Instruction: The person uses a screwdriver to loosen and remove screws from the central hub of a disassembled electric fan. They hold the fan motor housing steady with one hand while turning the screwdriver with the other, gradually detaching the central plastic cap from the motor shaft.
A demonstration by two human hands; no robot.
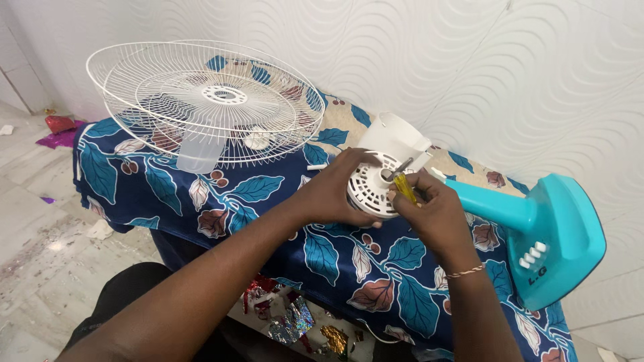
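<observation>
A white fan motor housing (370,188) with slotted vents lies on a leaf-patterned cloth. My left hand (335,189) grips its left side. My right hand (433,211) holds a yellow-handled screwdriver (404,186), its metal tip at the centre of the housing. A loose white rear cover (392,136) sits just behind the housing. The housing joins a turquoise fan stand (540,231) lying on its side to the right.
A white wire fan guard (208,100) with translucent blades inside rests at the back left of the cloth-covered table (241,194). A white patterned wall runs behind. Shiny foil scraps (295,322) lie on the tiled floor below.
</observation>
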